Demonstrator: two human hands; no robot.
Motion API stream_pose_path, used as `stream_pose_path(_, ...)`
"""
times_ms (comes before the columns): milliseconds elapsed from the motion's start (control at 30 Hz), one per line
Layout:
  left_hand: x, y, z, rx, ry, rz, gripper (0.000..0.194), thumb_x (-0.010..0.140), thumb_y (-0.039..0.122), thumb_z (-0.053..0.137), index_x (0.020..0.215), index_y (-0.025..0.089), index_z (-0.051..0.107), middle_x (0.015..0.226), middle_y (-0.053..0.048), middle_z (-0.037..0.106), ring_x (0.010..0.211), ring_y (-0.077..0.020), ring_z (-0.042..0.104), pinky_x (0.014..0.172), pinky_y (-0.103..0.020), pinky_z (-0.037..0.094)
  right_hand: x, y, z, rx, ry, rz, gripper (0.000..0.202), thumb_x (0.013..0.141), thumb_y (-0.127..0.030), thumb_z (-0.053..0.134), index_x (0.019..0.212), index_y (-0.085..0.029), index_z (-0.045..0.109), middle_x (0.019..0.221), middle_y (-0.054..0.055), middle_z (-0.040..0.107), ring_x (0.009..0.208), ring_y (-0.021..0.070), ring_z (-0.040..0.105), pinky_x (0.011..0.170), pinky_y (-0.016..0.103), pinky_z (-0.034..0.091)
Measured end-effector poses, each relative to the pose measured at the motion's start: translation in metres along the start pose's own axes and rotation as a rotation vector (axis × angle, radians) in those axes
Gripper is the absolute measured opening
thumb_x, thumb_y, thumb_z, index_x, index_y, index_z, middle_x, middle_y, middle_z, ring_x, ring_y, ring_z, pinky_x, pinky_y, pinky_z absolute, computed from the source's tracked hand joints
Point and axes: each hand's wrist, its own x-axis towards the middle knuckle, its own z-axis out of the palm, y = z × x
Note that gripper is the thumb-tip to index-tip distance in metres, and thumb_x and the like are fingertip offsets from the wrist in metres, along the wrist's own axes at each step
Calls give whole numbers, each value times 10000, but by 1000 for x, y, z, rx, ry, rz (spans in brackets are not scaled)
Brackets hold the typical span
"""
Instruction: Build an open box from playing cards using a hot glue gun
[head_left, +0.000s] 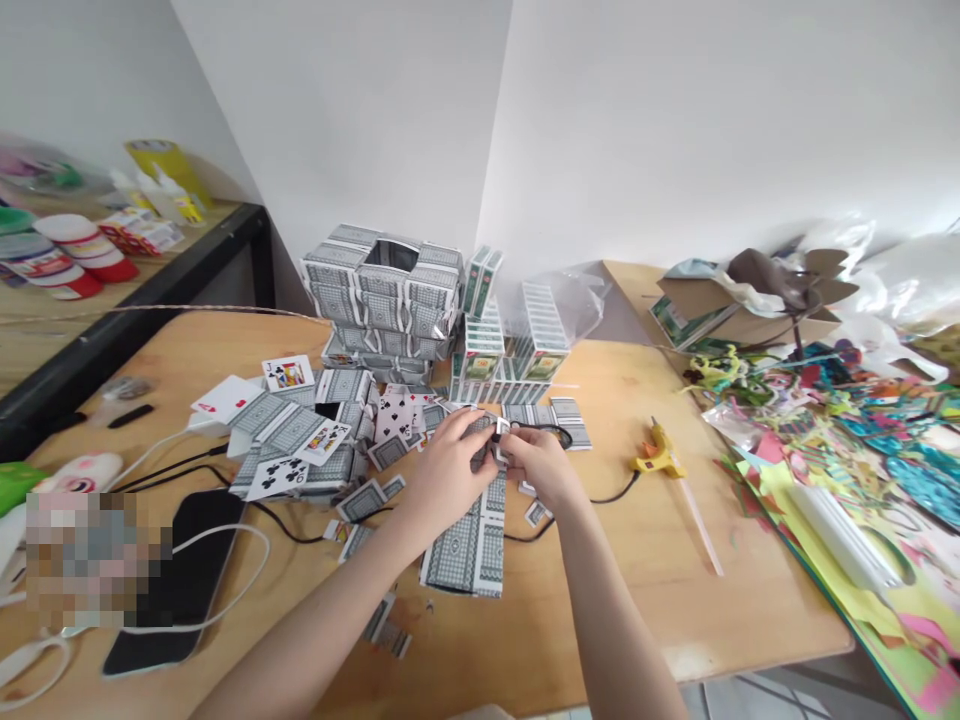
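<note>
My left hand [456,458] and my right hand [538,462] meet at the middle of the table. Their fingertips are pinched together on a small, white-edged playing card [502,430], which looks bent; my fingers cover part of it. Beneath my hands lies a flat panel of joined grey-backed cards [461,548]. A black loop [561,434] shows just behind my right hand; I cannot tell what it belongs to. Cut card pieces [361,500] are scattered left of my forearms, and a strip of joined cards [574,422] lies behind my right hand.
A box-like structure of cards [382,300] stands at the back, beside stacked green-and-white card boxes [484,345]. Loose cards [285,425] pile up at left, near a black phone [184,580] and cables. A yellow glue gun [660,455] lies at right, before heaped craft scraps [817,430].
</note>
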Motion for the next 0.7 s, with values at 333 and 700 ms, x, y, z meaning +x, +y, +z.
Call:
stream_pose_path(333,-1,0,3,-46,-6,-1,159,758,156,518,864,193,631,1211,-65,528,1210,-247,398,997,-451,396,3,1,-1,108,-42,20,193,587,-271,629,722,-142,580,533,-43,503,475,71,453,430,172,379)
stream_pose_path(700,-1,0,3,-108,47,0,358,745,124,517,1094,199,486,1168,-73,527,1172,-215,434,1004,-438,380,7,4,-3,89,-46,22,186,578,-272,638,688,-134,579,553,-29,522,489,78,466,465,194,427)
